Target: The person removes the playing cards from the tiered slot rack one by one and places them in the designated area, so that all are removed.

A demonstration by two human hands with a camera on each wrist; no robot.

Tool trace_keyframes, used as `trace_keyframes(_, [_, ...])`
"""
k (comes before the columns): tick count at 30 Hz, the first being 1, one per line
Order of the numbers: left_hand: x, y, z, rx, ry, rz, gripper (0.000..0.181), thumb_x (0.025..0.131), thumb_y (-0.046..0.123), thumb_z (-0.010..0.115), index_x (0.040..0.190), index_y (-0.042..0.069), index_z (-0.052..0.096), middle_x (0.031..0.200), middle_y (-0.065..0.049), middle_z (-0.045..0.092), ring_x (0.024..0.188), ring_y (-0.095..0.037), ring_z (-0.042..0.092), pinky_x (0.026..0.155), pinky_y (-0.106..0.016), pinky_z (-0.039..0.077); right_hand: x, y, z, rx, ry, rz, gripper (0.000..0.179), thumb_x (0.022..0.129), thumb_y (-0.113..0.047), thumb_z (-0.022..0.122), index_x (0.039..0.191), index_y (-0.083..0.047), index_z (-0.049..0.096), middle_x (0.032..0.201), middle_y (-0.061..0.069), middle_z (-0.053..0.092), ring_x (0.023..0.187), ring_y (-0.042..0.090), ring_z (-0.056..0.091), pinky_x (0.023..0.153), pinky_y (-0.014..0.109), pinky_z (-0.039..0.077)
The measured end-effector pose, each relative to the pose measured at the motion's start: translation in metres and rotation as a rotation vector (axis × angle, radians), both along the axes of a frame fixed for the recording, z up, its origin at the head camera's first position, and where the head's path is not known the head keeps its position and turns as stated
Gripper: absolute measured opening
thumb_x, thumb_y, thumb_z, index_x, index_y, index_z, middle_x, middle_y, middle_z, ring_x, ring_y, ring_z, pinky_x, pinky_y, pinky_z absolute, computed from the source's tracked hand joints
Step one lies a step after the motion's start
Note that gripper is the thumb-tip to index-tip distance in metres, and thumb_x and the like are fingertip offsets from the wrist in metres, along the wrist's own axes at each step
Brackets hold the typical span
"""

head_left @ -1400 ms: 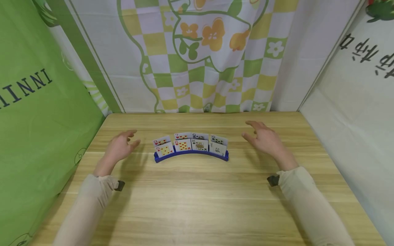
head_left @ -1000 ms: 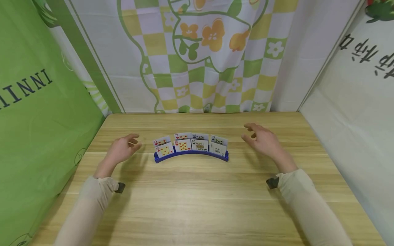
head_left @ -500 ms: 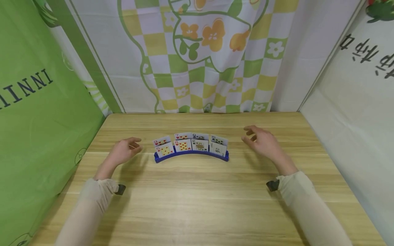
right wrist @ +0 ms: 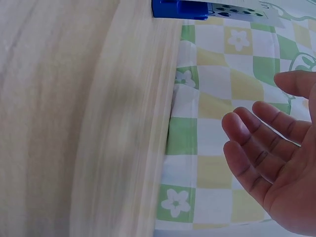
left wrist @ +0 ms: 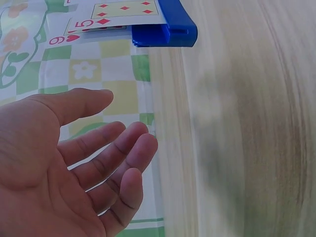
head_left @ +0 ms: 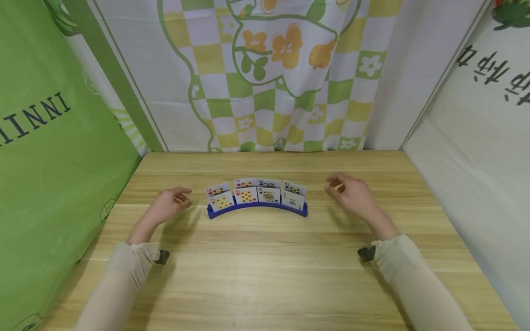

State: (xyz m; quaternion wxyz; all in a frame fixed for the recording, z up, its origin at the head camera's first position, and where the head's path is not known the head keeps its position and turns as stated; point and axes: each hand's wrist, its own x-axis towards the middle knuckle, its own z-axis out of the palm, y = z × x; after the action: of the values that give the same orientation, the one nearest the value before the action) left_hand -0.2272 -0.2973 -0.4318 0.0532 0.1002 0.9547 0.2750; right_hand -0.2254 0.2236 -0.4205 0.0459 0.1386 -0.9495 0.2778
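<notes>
Both hands just eased back toward me, fingers drawing nearer thumbs. Left hand [head_left: 164,206] loosely curled, thumb apart from fingers, nothing held; right hand [head_left: 355,196] same. Playing cards [head_left: 246,195] unshifted, two rows standing in curved blue rack [head_left: 257,205] on wooden table [head_left: 265,266], between my hands. Card work looks paused, I judge; rack supports them without me.
</notes>
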Motion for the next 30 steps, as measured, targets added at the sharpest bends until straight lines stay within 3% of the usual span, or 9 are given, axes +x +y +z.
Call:
trace_keyframes(14, [0.003,0.002,-0.007,0.061,-0.031,0.000,0.043,0.097,0.020,0.064,0.133,-0.003,0.057,0.111,-0.023,0.070,0.100,-0.038,0.068,0.082,-0.045,0.057,0.008,-0.005,-0.007,-0.066,0.006,0.007,0.031,0.099,-0.027,0.060,0.120,-0.005,0.063,0.107,0.014,0.072,0.090,0.030,0.070,0.079,0.047,0.056])
trace_keyframes(23, [0.004,0.004,-0.011,0.089,-0.081,-0.003,0.044,0.097,0.018,0.063,0.135,-0.004,0.055,0.112,-0.024,0.070,0.089,-0.027,0.070,0.073,-0.031,0.055,0.015,-0.010,-0.007,-0.099,-0.018,0.001,0.029,0.099,-0.026,0.060,0.120,-0.006,0.064,0.105,0.013,0.073,0.089,0.027,0.069,0.080,0.045,0.057])
trace_keyframes(30, [0.006,0.007,-0.016,0.122,-0.100,-0.011,0.044,0.097,0.016,0.063,0.136,-0.004,0.055,0.112,-0.024,0.070,0.088,-0.029,0.072,0.073,-0.031,0.055,0.019,-0.013,-0.008,-0.121,-0.043,-0.001,0.028,0.099,-0.027,0.060,0.120,-0.008,0.065,0.105,0.011,0.073,0.090,0.025,0.068,0.080,0.044,0.056])
